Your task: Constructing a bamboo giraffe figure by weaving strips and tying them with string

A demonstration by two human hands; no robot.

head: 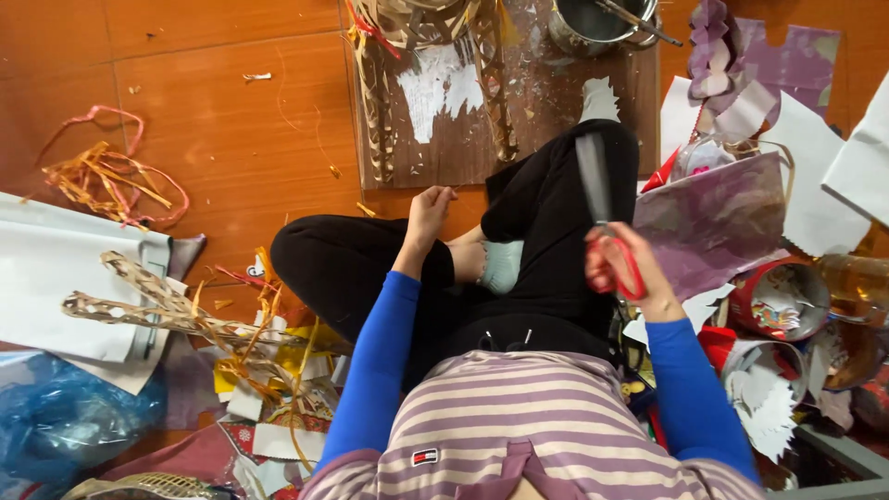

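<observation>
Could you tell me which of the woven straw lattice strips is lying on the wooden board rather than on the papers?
The pair of woven straw strips at the top lies on the brown wooden board; the other woven strips rest on white paper at left.

Your scissors (597, 199): blades blurred, so can't tell if open. Whatever your left hand (428, 215) pinches is too small to make out. Metal pot (597, 23), well beyond the scissors, cut off by top edge; its contents unclear.
</observation>
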